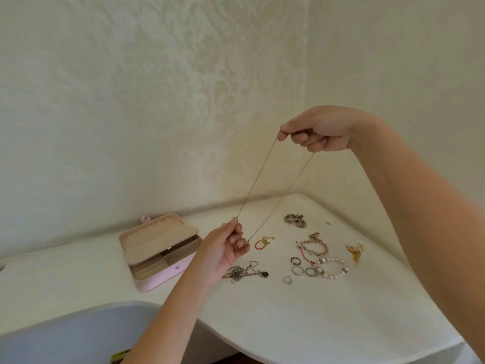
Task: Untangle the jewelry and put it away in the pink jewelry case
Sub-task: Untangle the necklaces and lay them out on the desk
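Observation:
A thin gold chain necklace point(258, 177) is stretched in the air between both hands. My right hand point(319, 128) pinches its upper end high above the table. My left hand point(225, 248) pinches the lower end just above the tabletop, and a second strand runs down to a small clasp beside its fingers. The pink jewelry case point(160, 250) stands open on the table to the left of my left hand, its beige lid raised and its compartments showing.
On the white corner table point(288, 311) lie a tangled silver chain with a dark pendant point(245, 271), several rings point(299, 270), a pearl bracelet point(334, 267), a pink bead bracelet point(315, 245), a red cord piece point(262, 243), amber earrings point(355, 250) and a grey bead bracelet point(295, 219). Patterned walls close in behind.

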